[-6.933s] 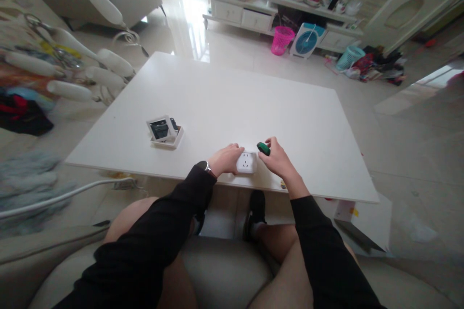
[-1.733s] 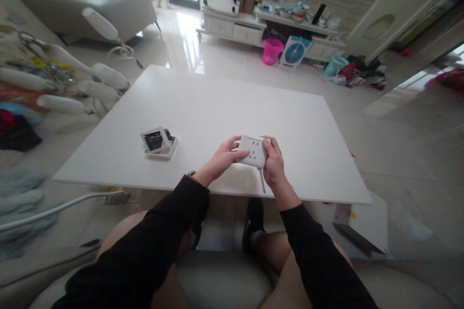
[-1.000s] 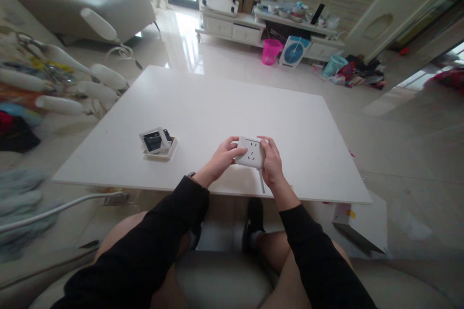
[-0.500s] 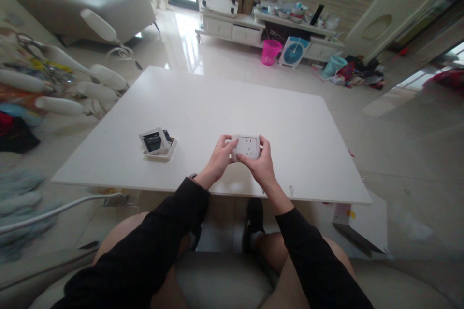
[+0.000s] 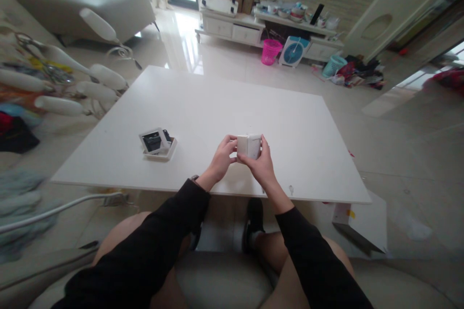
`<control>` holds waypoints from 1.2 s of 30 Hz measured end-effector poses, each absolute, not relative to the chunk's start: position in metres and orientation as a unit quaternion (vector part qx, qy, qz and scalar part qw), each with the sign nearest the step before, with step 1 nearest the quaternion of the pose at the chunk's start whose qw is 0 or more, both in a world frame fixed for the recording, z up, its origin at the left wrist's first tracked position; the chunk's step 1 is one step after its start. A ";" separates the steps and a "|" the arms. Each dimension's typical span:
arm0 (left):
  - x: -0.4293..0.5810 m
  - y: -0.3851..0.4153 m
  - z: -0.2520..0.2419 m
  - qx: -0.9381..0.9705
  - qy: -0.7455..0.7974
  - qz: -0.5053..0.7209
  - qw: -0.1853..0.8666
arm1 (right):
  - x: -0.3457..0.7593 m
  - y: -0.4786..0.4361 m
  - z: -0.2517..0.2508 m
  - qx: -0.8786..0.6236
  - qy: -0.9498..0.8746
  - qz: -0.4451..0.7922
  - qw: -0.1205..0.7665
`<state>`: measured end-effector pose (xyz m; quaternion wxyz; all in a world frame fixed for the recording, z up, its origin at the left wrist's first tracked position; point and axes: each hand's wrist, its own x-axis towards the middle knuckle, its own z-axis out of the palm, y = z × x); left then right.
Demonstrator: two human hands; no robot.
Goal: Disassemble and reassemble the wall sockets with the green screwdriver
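Note:
A white wall socket (image 5: pixel 248 147) on its box is held above the table's near half, turned so its side wall faces me and its front slants right. My right hand (image 5: pixel 261 163) grips it, thumb across the lower edge and fingers behind the right side. Against its left side rests my left hand (image 5: pixel 222 155), fingers curled at the edge; some fingertips are hidden. To the left, a white tray (image 5: pixel 170 155) holds a white square frame (image 5: pixel 154 141) and dark parts that I cannot make out.
The white table (image 5: pixel 232 106) spans the middle. Near its front edge lies a small key-like thing (image 5: pixel 291 189). A lamp with white shades (image 5: pixel 103 76) stands at the left. Beyond are a pink basket (image 5: pixel 271 52), a blue-and-white fan (image 5: pixel 293 51) and a white cabinet (image 5: pixel 246 34).
The socket has turned, so its slotted front now slants right and its side wall shows. My left thumb has come off the front. Tray and table things have not moved.

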<state>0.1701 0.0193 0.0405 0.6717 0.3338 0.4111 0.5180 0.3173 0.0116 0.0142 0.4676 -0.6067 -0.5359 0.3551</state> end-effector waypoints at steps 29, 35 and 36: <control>0.166 0.028 0.072 0.395 0.482 0.489 0.611 | 0.590 0.093 -0.021 -0.878 -0.399 0.072 0.253; 0.166 0.026 0.068 0.392 0.489 0.481 0.613 | 0.594 0.113 -0.035 -0.884 -0.408 0.068 0.217; 0.167 0.026 0.067 0.394 0.485 0.479 0.616 | 0.595 0.116 -0.036 -0.885 -0.406 0.069 0.215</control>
